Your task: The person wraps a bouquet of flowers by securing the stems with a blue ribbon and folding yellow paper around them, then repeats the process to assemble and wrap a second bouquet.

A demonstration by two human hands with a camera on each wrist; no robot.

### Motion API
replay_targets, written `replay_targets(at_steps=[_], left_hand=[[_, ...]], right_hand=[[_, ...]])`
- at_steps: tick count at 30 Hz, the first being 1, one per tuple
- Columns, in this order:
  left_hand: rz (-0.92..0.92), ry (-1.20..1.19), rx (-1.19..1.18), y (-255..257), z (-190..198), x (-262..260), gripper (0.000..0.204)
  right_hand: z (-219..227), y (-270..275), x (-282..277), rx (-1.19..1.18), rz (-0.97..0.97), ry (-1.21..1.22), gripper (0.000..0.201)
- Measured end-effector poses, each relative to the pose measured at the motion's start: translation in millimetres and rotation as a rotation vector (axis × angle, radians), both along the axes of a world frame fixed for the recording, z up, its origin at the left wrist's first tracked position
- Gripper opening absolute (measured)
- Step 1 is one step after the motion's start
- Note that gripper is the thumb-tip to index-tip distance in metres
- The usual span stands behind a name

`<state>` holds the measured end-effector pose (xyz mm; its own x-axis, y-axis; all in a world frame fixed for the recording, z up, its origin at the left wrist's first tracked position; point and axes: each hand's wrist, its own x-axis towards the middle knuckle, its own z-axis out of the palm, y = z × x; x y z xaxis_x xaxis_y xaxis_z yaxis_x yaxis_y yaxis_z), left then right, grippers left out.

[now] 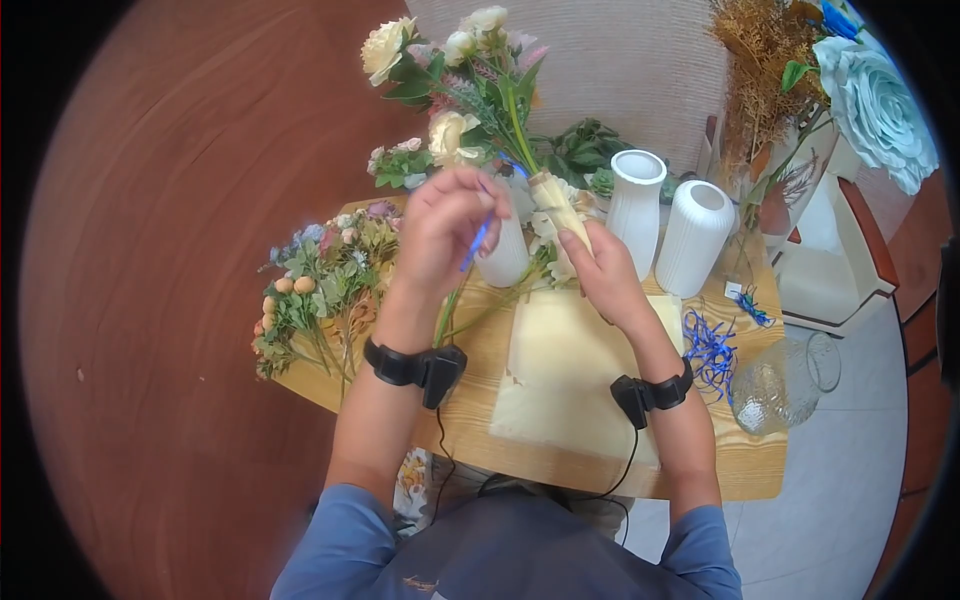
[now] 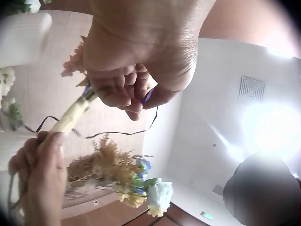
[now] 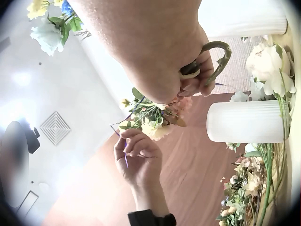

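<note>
Over the table, my right hand point(image 1: 612, 275) grips the stems of a bouquet point(image 1: 470, 85) of cream roses, small pink blooms and green leaves. Cream paper point(image 1: 557, 205) wraps those stems; a bent green stem end point(image 3: 225, 59) curls out below the hand in the right wrist view. To its left, my left hand point(image 1: 445, 235) is raised, pinching a thin blue ribbon point(image 1: 478, 240) between thumb and fingers. In the left wrist view the ribbon point(image 2: 148, 95) trails from the fingertips in a loose curve toward the wrapped stems point(image 2: 70, 117).
Two white ribbed vases point(image 1: 637, 220) stand behind my right hand; another white vase point(image 1: 503, 258) is partly hidden by my left. Cream paper sheets point(image 1: 580, 370), a blue ribbon tangle point(image 1: 710, 355) and a glass vase point(image 1: 785, 390) occupy the table's right side. Flower bunches point(image 1: 325, 265) lie left.
</note>
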<state>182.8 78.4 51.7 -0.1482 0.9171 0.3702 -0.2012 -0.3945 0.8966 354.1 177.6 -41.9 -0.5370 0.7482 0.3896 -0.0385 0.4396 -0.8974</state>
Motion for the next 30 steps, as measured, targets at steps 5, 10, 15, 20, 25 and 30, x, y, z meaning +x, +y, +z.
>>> replay_targets(at_steps=[5, 10, 15, 20, 25, 30], left_hand=[[0.049, 0.045, 0.276, -7, 55, 3, 0.007], [0.066, 0.223, 0.243, 5, 106, 22, 0.008], [-0.045, 0.651, -0.011, 36, 107, 52, 0.007], [-0.171, 0.809, -0.077, 73, 85, 103, 0.011], [-0.064, 1.093, 0.093, 113, 69, 141, 0.019], [-0.028, 1.100, 0.068, 125, 61, 179, 0.024]], right_hand=[[-1, -2, 0, 0.039, -0.014, -0.046, 0.036], [-9, -1, -6, 0.178, -0.008, -0.138, 0.035], [-14, -8, -12, 0.336, 0.008, -0.114, 0.038], [-24, -9, -24, 0.267, -0.043, -0.263, 0.042], [-40, -4, -24, 0.355, 0.043, -0.087, 0.024], [-48, -7, -22, 0.584, 0.073, 0.195, 0.010]])
